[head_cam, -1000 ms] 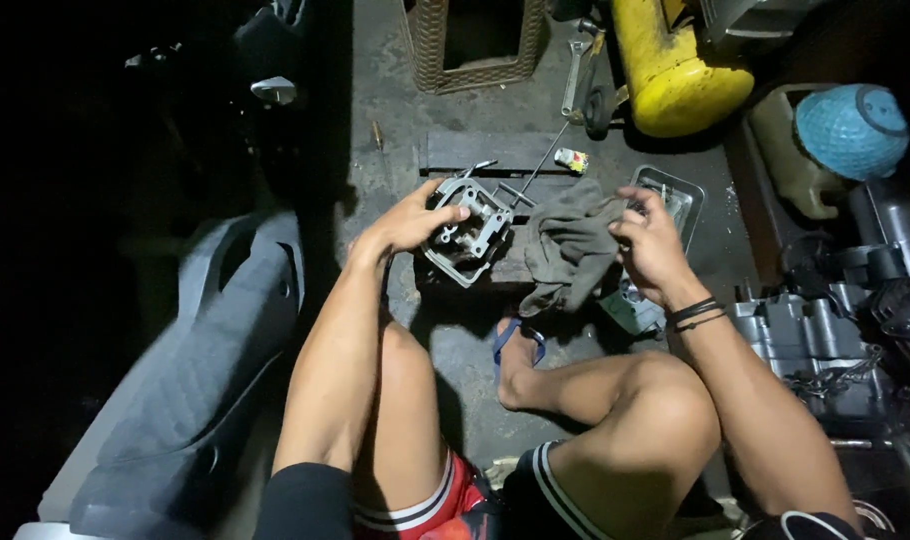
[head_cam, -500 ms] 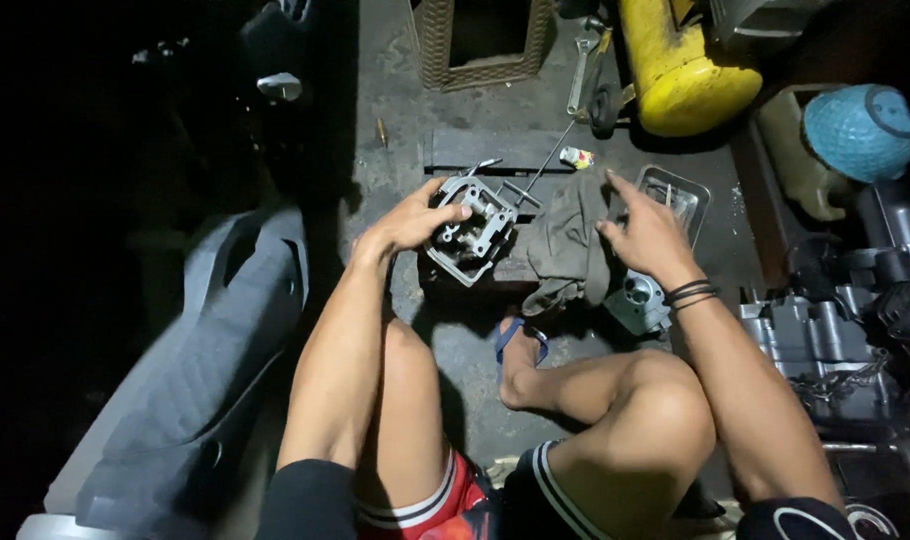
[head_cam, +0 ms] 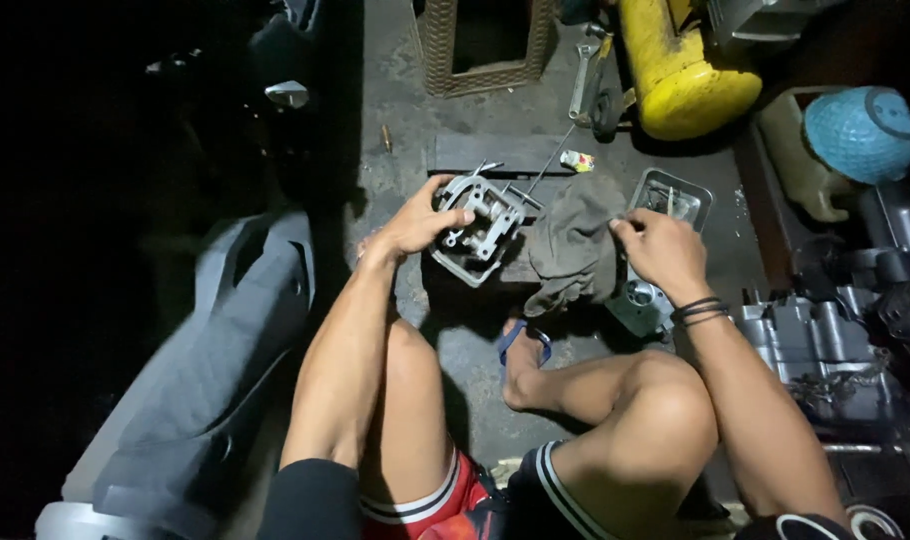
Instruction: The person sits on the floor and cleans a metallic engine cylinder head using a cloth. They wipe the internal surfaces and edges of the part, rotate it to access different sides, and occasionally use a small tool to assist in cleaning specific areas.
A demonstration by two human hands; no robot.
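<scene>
Here, a grey cast-metal engine part, ribbed and full of ports, is sitting tilted on a dark block on the concrete floor, just in front of the seated person's knees. The left hand is gripping it by its near-left edge, thumb lying over the top rim and fingers wrapping the side. The right hand is pinching the right edge of a grey rag, which is lying crumpled just beside the part and touching the block.

For good practice, the steadying hand is best kept low on the casting's edge so the part is not rocking on the block, while the rag is gathered into a firm pad before meeting the metal, keeping loose folds out of the open ports.

Outward, a shallow metal tray is resting behind the right hand, a yellow tank is lying at the upper edge, a blue round cap is sitting at the far right, and further engine castings are crowding the right margin.

The left third of the view is lying in darkness; only a grey plastic panel is showing there. The tray's contents and the part's underside are not readable, and the tank is being cut off by the frame.
</scene>
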